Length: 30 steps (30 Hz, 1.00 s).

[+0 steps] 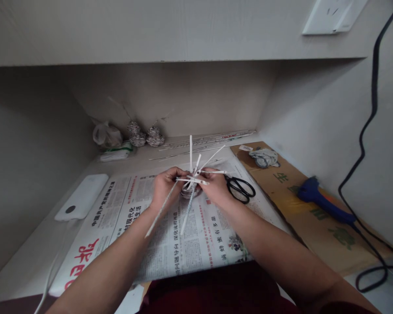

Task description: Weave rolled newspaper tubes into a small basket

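Observation:
A small round woven piece of rolled paper tubes (189,192) is held between my two hands, just above the newspaper (163,244). White paper tubes (191,152) stick out of its top in several directions, and two longer ones hang toward me. My left hand (166,186) has its fingers closed on the left side of the piece and the tubes there. On the other side, my right hand (215,185) pinches tubes near the middle. Black-handled scissors (240,189) lie right beside my right hand, their blades partly hidden.
Two woven gourd-shaped pieces (155,137) and a plastic bag (107,134) stand at the back left. Thin paper rods (209,140) lie behind my hands. A white device (81,197) with a cable is left. Cardboard (281,205) at right bears a blue glue gun (325,203).

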### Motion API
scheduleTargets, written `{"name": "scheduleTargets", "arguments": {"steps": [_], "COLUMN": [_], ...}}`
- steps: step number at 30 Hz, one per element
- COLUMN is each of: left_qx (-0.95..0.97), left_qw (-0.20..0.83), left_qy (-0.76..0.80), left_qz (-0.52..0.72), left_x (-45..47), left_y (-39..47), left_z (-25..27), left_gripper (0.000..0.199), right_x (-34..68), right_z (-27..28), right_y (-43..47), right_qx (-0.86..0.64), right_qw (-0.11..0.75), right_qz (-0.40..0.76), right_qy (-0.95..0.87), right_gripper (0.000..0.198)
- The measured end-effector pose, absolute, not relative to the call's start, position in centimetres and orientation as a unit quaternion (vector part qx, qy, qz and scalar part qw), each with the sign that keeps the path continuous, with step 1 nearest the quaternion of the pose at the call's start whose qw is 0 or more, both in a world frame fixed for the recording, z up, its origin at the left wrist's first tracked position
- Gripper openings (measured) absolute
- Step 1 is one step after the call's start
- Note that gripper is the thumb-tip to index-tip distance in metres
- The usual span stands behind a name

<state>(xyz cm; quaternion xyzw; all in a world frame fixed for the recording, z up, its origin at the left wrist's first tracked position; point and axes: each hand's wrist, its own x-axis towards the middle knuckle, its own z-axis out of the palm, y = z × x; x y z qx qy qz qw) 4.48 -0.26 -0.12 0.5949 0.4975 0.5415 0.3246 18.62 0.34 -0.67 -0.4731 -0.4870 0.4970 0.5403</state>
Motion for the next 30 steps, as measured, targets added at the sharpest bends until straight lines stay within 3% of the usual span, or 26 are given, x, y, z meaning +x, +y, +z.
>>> {"name": "scheduleTargets", "arguments": {"steps": [16, 23, 30], "left_qx": [0.524, 0.512, 0.524], "left_qw": [0.396, 0.437, 0.446], "left_qy": [0.483, 0.472, 0.468], "left_qz": [0.58, 0.569, 0.554], "left_x": [5.5, 5.4, 5.6], "left_y": [-0.4, -0.2, -0.5], "left_z": [0.4, 0.3, 0.5], "left_gripper": [0.009, 0.031, 0.019], "right_x": [18.7, 18.7, 18.7], "right_z": [0.0, 0.1, -0.2], "right_y": [-0.1, -0.2, -0.2], "right_qx": [-0.491, -0.495, -0.481], "right_qw": [0.525, 0.531, 0.53], "right_qz": [0.428, 0.424, 0.422], "right_qy": [-0.547, -0.542, -0.557], "right_gripper": [0.01, 0.013, 0.013]}}
